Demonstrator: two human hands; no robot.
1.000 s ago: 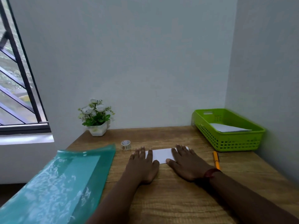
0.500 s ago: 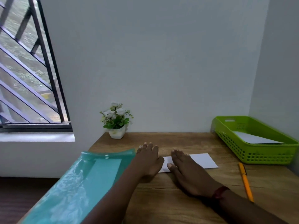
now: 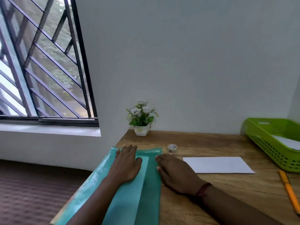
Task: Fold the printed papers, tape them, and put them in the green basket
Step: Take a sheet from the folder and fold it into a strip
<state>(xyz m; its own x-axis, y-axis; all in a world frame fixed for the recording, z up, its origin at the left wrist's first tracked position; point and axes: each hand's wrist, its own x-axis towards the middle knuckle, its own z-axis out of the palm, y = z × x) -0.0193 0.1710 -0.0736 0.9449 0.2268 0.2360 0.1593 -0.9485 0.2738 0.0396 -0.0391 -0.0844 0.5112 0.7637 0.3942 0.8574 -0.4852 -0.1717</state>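
A folded white paper [image 3: 217,164] lies flat on the wooden table [image 3: 211,200], untouched. My left hand [image 3: 125,164] rests flat on a teal plastic folder [image 3: 129,195] that holds a lighter sheet inside. My right hand [image 3: 175,172] lies flat at the folder's right edge, fingertips touching it. A small clear tape roll [image 3: 172,148] stands just beyond my right hand. The green basket [image 3: 266,143] sits at the right with a folded white paper [image 3: 287,142] in it.
An orange pen [image 3: 289,191] lies near the table's right front. A small white pot of flowers [image 3: 141,118] stands at the back against the wall. The window [image 3: 40,62] with dark bars is on the left, and the folder overhangs the table's left edge.
Both hands have left the folded paper and moved left onto the teal folder. The view has swung left, so the basket now sits at the right edge.
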